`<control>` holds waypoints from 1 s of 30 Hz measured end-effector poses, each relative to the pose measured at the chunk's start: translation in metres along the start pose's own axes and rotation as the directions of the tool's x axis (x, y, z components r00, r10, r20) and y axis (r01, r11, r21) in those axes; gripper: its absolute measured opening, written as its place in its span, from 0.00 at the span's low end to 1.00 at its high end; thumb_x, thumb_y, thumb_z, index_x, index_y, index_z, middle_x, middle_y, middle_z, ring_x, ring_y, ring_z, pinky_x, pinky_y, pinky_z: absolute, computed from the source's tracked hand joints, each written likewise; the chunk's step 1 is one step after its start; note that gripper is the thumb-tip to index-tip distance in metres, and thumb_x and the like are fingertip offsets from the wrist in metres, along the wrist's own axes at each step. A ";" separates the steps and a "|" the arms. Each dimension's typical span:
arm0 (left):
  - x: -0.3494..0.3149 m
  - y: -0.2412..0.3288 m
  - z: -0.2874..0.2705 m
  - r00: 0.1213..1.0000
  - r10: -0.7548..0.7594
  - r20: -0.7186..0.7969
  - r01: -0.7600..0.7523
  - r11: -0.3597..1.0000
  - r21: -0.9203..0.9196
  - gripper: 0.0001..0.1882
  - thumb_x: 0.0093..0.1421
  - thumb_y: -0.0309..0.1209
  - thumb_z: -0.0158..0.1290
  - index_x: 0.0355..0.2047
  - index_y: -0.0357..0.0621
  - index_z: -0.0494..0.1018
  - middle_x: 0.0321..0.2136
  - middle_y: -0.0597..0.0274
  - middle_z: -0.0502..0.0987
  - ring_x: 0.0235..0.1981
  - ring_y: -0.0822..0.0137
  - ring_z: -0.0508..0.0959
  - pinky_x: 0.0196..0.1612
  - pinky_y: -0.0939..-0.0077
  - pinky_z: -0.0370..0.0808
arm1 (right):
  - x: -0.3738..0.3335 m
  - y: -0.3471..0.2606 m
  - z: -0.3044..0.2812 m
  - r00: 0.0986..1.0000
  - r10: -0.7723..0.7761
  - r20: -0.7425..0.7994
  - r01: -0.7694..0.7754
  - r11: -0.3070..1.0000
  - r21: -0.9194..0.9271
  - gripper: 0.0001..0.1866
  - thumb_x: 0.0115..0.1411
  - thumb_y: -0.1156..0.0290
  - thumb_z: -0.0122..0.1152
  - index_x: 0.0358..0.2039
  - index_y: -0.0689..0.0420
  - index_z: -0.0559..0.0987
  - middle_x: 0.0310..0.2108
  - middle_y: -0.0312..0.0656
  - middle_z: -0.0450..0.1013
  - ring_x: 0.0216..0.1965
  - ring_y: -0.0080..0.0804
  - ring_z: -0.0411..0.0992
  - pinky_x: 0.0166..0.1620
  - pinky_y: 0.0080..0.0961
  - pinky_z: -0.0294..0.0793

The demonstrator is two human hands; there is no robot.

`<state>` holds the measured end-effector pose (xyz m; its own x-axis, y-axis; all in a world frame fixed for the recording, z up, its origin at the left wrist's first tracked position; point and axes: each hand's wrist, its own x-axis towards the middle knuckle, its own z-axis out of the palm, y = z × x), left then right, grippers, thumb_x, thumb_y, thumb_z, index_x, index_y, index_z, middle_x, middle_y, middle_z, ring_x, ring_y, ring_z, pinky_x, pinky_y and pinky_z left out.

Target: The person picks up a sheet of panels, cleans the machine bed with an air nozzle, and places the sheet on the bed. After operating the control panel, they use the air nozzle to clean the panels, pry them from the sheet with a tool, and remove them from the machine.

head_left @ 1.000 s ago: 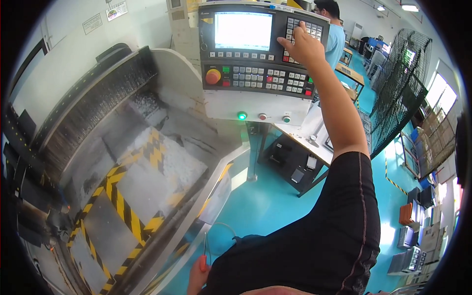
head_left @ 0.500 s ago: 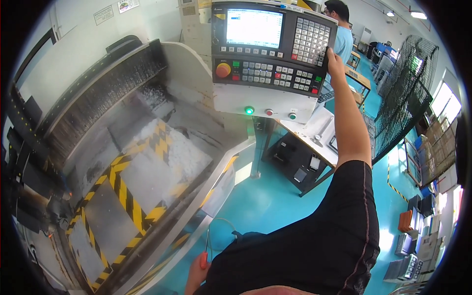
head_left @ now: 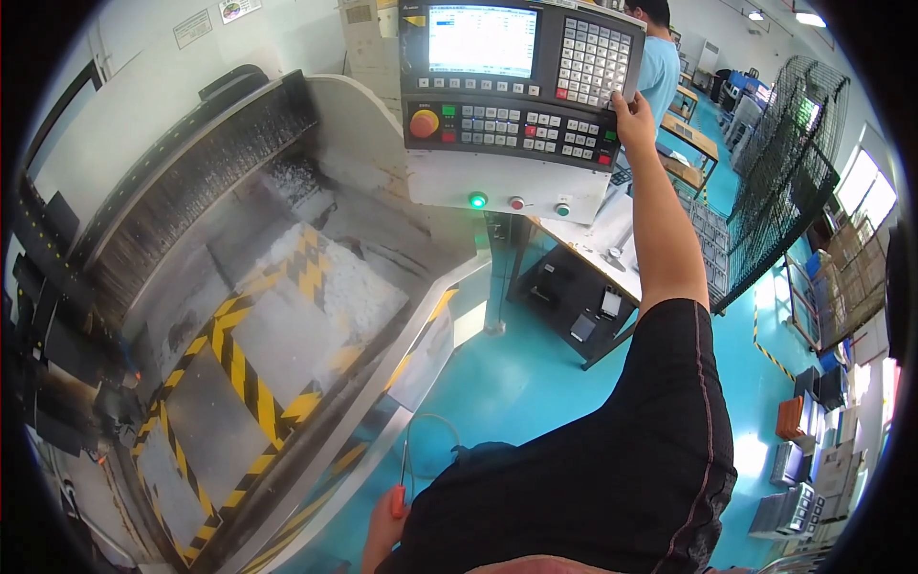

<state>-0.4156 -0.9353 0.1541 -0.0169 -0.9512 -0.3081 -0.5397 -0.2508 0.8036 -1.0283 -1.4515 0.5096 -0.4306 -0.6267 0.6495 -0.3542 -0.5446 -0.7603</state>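
Observation:
In the upper middle, a control panel (head_left: 521, 129) with a lit screen, rows of keys and a red round knob is mounted on a grey machine. My right hand (head_left: 633, 121) is at its right edge. A digit lies on the lower-right keys of the keypad (head_left: 585, 62), and the other fingers are bent at the edge, partly hidden. Low in the view, my left hand (head_left: 385, 524) is closed round the orange handle of a thin-shafted tool (head_left: 398, 501); its kind is unclear. A thin pale loop shows beside the shaft.
On the left, the machine's open bay (head_left: 282, 335) has black-and-yellow striped plates and whitish debris. Its pale rim (head_left: 421, 325) runs beside me. A work table (head_left: 588, 239) stands behind the panel, near a black mesh guard (head_left: 789, 182). Another person (head_left: 660, 67) stands beyond.
My right hand has moved from the panel's outer edge inward and onto the lower-right keys. The panel sits slightly higher and further left in view. My left hand still holds the tool.

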 end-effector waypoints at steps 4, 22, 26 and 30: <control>-0.005 0.018 0.000 0.996 -0.083 0.013 0.083 0.995 -0.046 0.25 0.57 0.30 0.59 0.56 0.42 0.71 0.49 0.45 0.77 0.51 0.43 0.76 0.53 0.58 0.74 | 0.003 0.006 -0.005 1.000 0.010 -0.004 -0.011 0.992 -0.128 0.33 0.64 0.58 0.64 0.62 0.66 0.66 0.49 0.48 0.77 0.48 0.32 0.75 0.52 0.27 0.71; -0.014 0.020 -0.002 0.999 -0.045 -0.027 0.043 0.997 -0.058 0.23 0.62 0.42 0.60 0.48 0.37 0.69 0.31 0.54 0.70 0.32 0.64 0.70 0.40 0.70 0.71 | -0.174 -0.005 0.106 0.803 -0.251 0.540 0.595 0.394 -0.701 0.24 0.58 0.60 0.63 0.53 0.57 0.75 0.62 0.50 0.67 0.49 0.47 0.75 0.51 0.44 0.72; -0.013 0.042 -0.009 0.995 -0.102 0.020 0.103 0.994 -0.029 0.21 0.63 0.40 0.55 0.51 0.39 0.71 0.39 0.50 0.74 0.41 0.55 0.73 0.46 0.65 0.72 | -0.169 -0.001 0.104 0.820 -0.261 0.510 0.572 0.344 -0.744 0.24 0.58 0.60 0.62 0.52 0.57 0.75 0.63 0.51 0.66 0.43 0.47 0.78 0.48 0.44 0.74; -0.022 -0.029 0.015 0.997 -0.048 -0.054 0.047 0.999 -0.028 0.22 0.63 0.38 0.55 0.57 0.45 0.72 0.51 0.48 0.77 0.53 0.48 0.76 0.56 0.59 0.72 | -0.169 -0.008 0.139 0.839 0.213 0.500 0.380 0.428 -0.820 0.33 0.61 0.55 0.58 0.64 0.53 0.66 0.56 0.57 0.72 0.41 0.55 0.78 0.43 0.50 0.77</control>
<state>-0.4124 -0.9041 0.1300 0.0549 -0.9463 -0.3186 -0.5159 -0.3001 0.8024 -0.8377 -1.4186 0.4075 -0.0217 -0.9207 0.3897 -0.9960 -0.0140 -0.0886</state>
